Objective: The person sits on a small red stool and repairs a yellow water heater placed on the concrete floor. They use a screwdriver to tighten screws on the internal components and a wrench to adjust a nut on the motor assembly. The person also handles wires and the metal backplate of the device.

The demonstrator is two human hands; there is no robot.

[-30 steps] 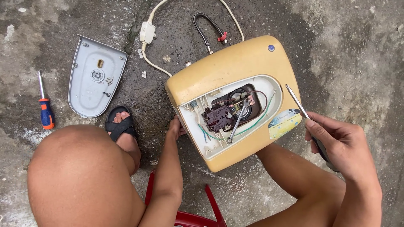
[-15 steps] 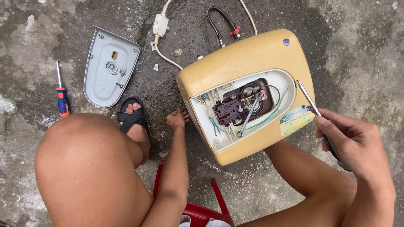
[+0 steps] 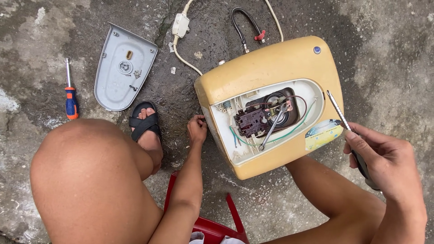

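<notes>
1. Yellow plastic water heater (image 3: 275, 68) lies on the wet concrete ground (image 3: 389, 54), service opening up, wiring and a loose spanner (image 3: 272, 126) exposed inside.
2. Risk: damp ground and bare terminals; if the white cord (image 3: 181, 40) were live, shock is likely.
3. Risk: the spanner resting on the thermostat block (image 3: 249, 121) could bridge contacts or slip deeper.
4. Left hand (image 3: 197, 129) is curled at the heater's left lower edge, touching it; grip cannot be confirmed.
5. Right hand (image 3: 386, 160), well apart at right, is closed round a screwdriver (image 3: 338, 108), tip raised over the heater's right edge.
</notes>
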